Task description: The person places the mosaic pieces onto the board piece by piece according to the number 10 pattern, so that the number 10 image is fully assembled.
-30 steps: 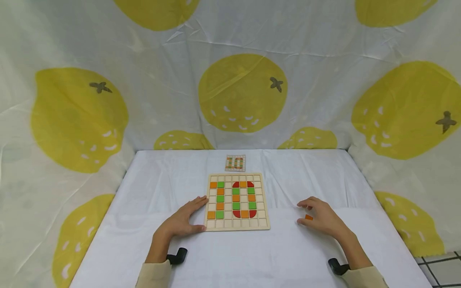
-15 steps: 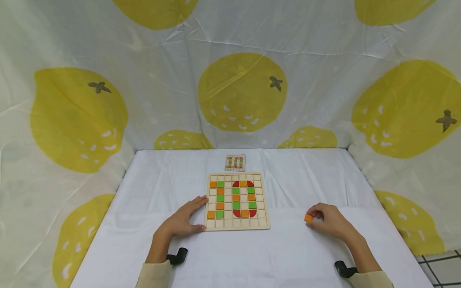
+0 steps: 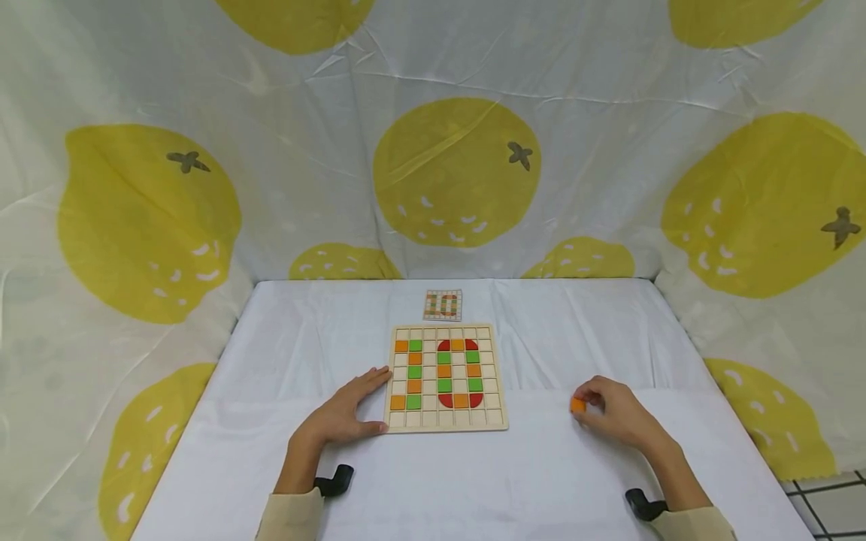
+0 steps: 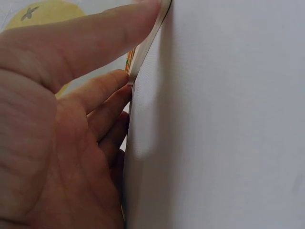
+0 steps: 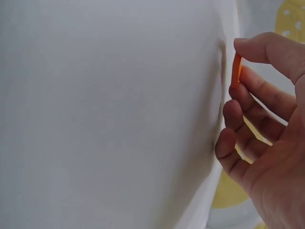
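My right hand (image 3: 619,409) pinches a small flat orange tile (image 5: 236,69) between thumb and fingertips, close over the white cloth right of the board. In the head view the orange tile (image 3: 578,405) shows at the fingertips. A square wooden grid board (image 3: 501,417) lies in the middle, with orange, green and red tiles set in its cells in the shape of a 10. My left hand (image 3: 341,412) rests with extended fingers and thumb at the board's left edge. The left wrist view shows the left hand's thumb and fingertips right at the board's side (image 4: 143,57).
Behind the board lies a small pattern card (image 3: 443,306) with the same 10 figure. White cloth (image 3: 541,481) covers the table. Lemon-print curtains (image 3: 460,173) stand at the back and both sides. Black straps with a camera block (image 3: 334,481) sit on the wrists.
The right hand has closed its thumb and fingers on the orange tile, which lay on the cloth, and shifted it very slightly. The left hand and board have stayed put.
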The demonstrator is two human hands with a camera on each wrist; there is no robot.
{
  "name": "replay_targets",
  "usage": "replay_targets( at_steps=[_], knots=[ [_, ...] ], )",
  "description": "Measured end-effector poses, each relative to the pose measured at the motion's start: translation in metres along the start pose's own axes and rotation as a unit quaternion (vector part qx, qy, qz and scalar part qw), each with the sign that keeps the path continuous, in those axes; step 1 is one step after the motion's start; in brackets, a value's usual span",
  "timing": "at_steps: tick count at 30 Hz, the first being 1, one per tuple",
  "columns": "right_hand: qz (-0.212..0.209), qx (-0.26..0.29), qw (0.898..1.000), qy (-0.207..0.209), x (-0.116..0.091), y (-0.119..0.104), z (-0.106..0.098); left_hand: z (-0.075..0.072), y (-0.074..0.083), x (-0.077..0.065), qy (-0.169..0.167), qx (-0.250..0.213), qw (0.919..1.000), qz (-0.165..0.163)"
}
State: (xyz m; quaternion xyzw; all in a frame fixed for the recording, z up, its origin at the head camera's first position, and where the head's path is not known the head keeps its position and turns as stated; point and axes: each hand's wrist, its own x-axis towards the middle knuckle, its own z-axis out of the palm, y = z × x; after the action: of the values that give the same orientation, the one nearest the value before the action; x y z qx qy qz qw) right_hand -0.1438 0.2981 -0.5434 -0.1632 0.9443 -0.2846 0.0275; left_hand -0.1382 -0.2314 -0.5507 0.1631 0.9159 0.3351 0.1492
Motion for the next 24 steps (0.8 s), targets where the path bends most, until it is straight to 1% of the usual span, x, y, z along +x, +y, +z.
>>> replay_targets(
  at_steps=[6,12,17,21,24],
  knots=[
    [-0.018,0.017,1.000,0.019,0.014,-0.013,0.003,-0.001,0.002,0.002,0.001,0.002,1.0000,0.003],
    [-0.045,0.033,0.998,0.020,0.035,-0.037,0.011,-0.002,0.003,0.002,0.001,-0.002,1.0000,-0.005],
    [-0.046,0.046,0.998,0.009,0.054,-0.064,0.022,-0.001,0.002,0.001,0.002,-0.002,1.0000,-0.004],
    [-0.047,0.053,0.997,-0.010,0.069,-0.085,0.034,-0.001,0.001,0.001,0.005,-0.001,1.0000,-0.003],
    [-0.057,0.062,0.996,-0.021,0.079,-0.099,0.045,0.000,0.001,0.000,0.006,-0.003,1.0000,0.000]
  ],
)
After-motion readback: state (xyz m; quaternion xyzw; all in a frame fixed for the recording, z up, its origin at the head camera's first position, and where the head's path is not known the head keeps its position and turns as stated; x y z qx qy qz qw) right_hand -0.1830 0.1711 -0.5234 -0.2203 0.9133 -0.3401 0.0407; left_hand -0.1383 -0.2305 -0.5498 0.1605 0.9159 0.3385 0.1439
